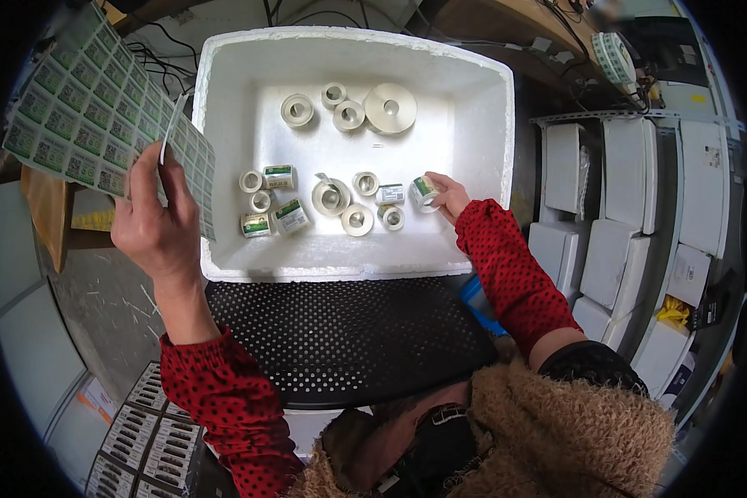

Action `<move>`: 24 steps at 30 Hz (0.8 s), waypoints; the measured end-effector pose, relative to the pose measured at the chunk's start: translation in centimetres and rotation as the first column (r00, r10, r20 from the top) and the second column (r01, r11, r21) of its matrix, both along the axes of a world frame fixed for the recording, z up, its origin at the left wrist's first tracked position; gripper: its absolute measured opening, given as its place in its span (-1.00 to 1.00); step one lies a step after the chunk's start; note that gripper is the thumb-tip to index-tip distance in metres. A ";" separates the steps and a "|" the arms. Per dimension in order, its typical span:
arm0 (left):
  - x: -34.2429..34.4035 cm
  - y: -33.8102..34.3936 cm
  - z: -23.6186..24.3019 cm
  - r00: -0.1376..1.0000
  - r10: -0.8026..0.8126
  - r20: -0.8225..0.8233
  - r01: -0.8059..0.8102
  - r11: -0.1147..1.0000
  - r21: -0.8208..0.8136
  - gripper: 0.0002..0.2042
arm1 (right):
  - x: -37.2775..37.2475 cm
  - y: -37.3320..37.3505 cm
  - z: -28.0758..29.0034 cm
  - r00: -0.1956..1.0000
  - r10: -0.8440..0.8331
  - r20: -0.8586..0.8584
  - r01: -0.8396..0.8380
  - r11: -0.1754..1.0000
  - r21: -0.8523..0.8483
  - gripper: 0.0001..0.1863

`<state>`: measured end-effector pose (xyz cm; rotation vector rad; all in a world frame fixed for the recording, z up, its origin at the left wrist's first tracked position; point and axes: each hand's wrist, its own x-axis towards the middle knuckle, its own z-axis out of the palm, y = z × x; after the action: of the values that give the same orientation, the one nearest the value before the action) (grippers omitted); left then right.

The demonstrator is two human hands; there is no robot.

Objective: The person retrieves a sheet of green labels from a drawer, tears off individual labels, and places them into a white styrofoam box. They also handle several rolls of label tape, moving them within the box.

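Observation:
My left hand (159,217), raised beside the box's left wall, is closed on sheets of green-and-white printed labels (87,116). The sheets bend apart around my fingers. Inside a white foam box (357,272), my right hand (451,197) grips a small roll of labels (424,193) with a green-and-white printed face, tilted near the right wall. Several label rolls (332,197) rest on the box floor to its left, some standing on their ends and others on their sides. Toward the box's far wall sit a larger white roll (390,108) and smaller rolls (297,109).
The foam box stands behind a black perforated seat (349,340). White boxes (614,257) fill a shelf rack at right. A roll of printed labels (613,58) is at the upper right. Cartons with dark printed rows (149,432) are stacked at lower left. Cables run behind the box.

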<state>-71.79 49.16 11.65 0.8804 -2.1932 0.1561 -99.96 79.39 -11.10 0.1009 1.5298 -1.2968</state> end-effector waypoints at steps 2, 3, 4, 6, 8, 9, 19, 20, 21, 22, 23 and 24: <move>-0.1 0.0 0.0 1.000 -0.011 -0.015 0.011 1.000 -0.002 -0.85 | -0.2 0.5 -1.1 0.983 -0.059 0.171 0.074 0.994 -0.084 -0.25; -0.2 0.0 0.0 1.000 -0.016 -0.022 0.016 1.000 -0.003 -0.84 | -0.3 0.8 -1.6 0.963 -0.082 0.257 0.117 0.986 -0.120 -0.29; -0.3 0.0 0.0 1.000 -0.017 -0.016 0.017 1.000 0.000 -0.84 | -0.2 0.6 -0.9 0.944 -0.115 0.308 0.155 0.982 -0.110 -0.32; -0.1 0.0 0.0 1.000 -0.008 -0.001 0.008 1.000 0.008 -0.84 | 0.3 -0.2 0.9 0.898 -0.169 0.407 0.220 0.972 -0.083 -0.37; -0.1 0.0 0.0 1.000 -0.012 -0.005 0.012 1.000 0.006 -0.84 | 0.3 -0.2 0.7 0.877 -0.207 0.433 0.265 0.961 -0.077 -0.44; -0.1 0.0 0.0 1.000 -0.014 -0.008 0.014 1.000 0.005 -0.84 | 0.3 -0.1 0.5 0.866 -0.226 0.446 0.287 0.955 -0.074 -0.46; -0.2 0.3 0.2 0.999 -0.004 0.034 0.004 1.000 0.008 -0.85 | 0.4 -0.4 0.5 0.834 -0.271 0.480 0.333 0.942 -0.047 -0.51; -0.2 0.4 0.3 0.999 -0.005 0.038 0.004 1.000 0.014 -0.85 | 0.4 -0.4 0.5 0.838 -0.267 0.477 0.330 0.942 -0.053 -0.51; -0.2 0.4 0.3 0.999 -0.006 0.041 0.005 1.000 0.020 -0.85 | 0.3 -0.4 0.5 0.841 -0.262 0.474 0.327 0.943 -0.059 -0.51; -0.3 0.4 0.3 0.999 -0.008 0.038 0.008 1.000 0.022 -0.85 | 0.4 -0.4 0.6 0.847 -0.249 0.470 0.317 0.946 -0.071 -0.52; -0.3 0.5 0.4 0.999 -0.011 0.035 0.010 1.000 0.025 -0.85 | 0.4 -0.5 0.8 0.853 -0.235 0.466 0.307 0.948 -0.083 -0.52; -0.4 0.5 0.4 0.999 -0.014 0.032 0.013 1.000 0.027 -0.85 | 0.4 -0.5 1.0 0.859 -0.222 0.462 0.297 0.950 -0.095 -0.52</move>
<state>-72.16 49.65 12.02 0.8831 -2.2356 0.1349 -99.53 78.85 -10.13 0.4846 1.0327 -1.4847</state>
